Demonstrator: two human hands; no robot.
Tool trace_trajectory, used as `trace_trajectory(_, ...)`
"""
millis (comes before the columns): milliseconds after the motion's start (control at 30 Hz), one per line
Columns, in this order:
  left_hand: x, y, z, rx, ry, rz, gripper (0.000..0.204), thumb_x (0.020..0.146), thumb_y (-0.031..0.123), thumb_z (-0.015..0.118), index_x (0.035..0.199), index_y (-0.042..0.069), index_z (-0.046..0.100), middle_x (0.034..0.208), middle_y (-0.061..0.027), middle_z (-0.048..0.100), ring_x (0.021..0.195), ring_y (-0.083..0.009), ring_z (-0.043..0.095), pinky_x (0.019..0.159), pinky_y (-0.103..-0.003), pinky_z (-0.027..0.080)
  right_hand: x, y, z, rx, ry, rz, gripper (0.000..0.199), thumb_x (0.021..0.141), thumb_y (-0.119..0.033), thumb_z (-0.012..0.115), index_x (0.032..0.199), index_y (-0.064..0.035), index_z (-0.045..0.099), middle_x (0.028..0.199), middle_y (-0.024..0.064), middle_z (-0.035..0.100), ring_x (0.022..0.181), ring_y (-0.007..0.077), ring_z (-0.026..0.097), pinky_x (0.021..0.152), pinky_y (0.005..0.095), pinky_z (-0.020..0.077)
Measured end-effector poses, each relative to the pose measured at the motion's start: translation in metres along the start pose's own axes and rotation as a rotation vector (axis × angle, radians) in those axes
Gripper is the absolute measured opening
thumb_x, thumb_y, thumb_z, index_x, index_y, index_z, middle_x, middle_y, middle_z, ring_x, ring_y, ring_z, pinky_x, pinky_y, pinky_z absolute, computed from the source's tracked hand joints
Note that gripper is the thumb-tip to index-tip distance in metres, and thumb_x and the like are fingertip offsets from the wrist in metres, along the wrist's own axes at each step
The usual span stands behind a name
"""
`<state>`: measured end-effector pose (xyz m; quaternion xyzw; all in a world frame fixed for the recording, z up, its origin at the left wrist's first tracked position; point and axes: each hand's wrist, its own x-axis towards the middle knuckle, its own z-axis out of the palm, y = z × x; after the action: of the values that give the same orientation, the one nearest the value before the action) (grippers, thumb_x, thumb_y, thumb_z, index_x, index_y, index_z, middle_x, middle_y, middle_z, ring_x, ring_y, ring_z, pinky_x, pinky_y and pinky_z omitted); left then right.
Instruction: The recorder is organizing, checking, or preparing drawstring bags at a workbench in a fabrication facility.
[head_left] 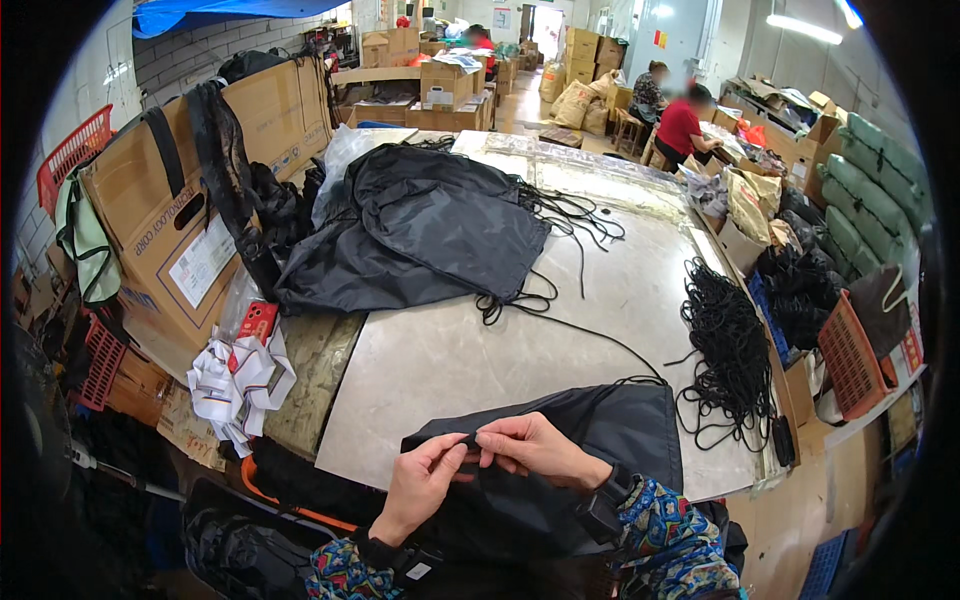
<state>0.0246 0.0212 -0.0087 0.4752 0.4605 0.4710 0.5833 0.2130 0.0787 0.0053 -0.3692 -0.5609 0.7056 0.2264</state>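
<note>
Head view: both hands pinch the top hem of a black drawstring bag at the counter's near edge, left hand and right hand close together, cord pile handy on the right.

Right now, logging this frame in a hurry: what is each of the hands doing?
Left hand: closed, pinching the top edge of the black bag.
Right hand: closed, pinching the same edge beside it.
</note>
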Motion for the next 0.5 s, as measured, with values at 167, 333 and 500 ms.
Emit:
trace_trajectory(167,-0.001,-0.007,-0.003,-0.102,0.043,0.032,0.024,0.094,0.006,0.054,0.115,-0.006,0.058,0.099,-0.0105,0.066,0.087,-0.0148,0.065,0.076,-0.028,0.057,-0.007,-0.010,0.008,0.084,-0.033,0.033,0.021,0.095,-0.021,0.056,0.102,-0.0026,0.063,0.078,0.0003,0.066,0.059,0.0030,0.051,0.049,0.0170,0.0379)
trace_trajectory(333,0.001,-0.001,0.005,-0.132,0.033,0.025,0.024,0.093,0.004,0.053,0.115,-0.006,0.057,0.098,-0.0098,0.066,0.087,-0.0143,0.065,0.076,-0.028,0.057,-0.005,-0.011,0.007,-0.019,0.065,0.007,0.024,0.095,-0.025,0.056,0.102,-0.0031,0.064,0.080,0.0008,0.067,0.061,0.0028,0.053,0.049,0.0181,0.0416)
trace_trajectory(500,0.003,-0.002,0.002,-0.019,0.068,-0.008,0.022,0.092,0.003,0.056,0.111,-0.006,0.061,0.093,-0.0108,0.067,0.080,-0.0153,0.066,0.071,-0.028,0.057,-0.011,-0.016,-0.006,-0.127,-0.004,-0.025,0.027,0.096,-0.026,0.054,0.109,-0.0050,0.065,0.084,0.0001,0.067,0.060,0.0032,0.054,0.048,0.0175,0.0431)
